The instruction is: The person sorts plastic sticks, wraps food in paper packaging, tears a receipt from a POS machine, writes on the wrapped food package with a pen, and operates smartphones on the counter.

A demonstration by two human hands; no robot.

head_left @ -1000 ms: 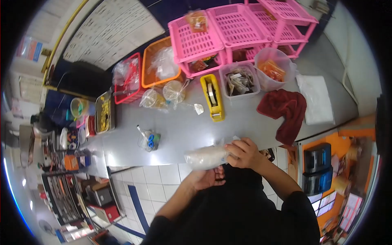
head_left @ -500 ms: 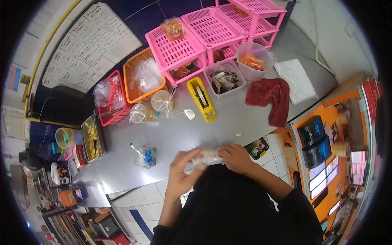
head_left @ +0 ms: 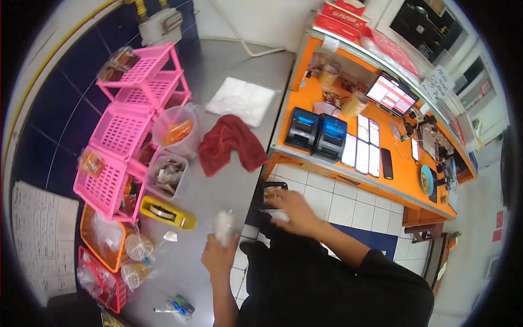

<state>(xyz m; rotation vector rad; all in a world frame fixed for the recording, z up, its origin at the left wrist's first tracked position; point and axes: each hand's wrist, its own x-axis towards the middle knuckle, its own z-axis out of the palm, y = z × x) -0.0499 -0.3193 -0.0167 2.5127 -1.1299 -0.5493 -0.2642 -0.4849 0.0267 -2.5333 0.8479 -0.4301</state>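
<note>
My left hand (head_left: 219,255) is closed round the lower end of a white, plastic-wrapped bundle (head_left: 224,226), held upright near the front edge of the metal counter (head_left: 201,196). Beyond the counter edge my right hand (head_left: 294,212) is off the bundle, its fingers apart, over a small dark tray with something in it (head_left: 274,193); whether they touch I cannot tell. The yellow tape dispenser (head_left: 169,213) lies left of the bundle. Behind it are a dark red cloth (head_left: 230,144) and a clear tub of sachets (head_left: 168,175).
Pink racks (head_left: 122,131), a bucket with orange packets (head_left: 177,131) and white plastic sheets (head_left: 243,101) line the counter. Orange and red baskets (head_left: 102,235) sit at lower left, near a cup with scissors (head_left: 180,309). An orange desk (head_left: 305,128) holds phones and black-blue devices.
The view has turned to the right, bringing the orange desk into the middle. My right hand has let go of the bundle and moved away; the bundle now stands upright in my left hand.
</note>
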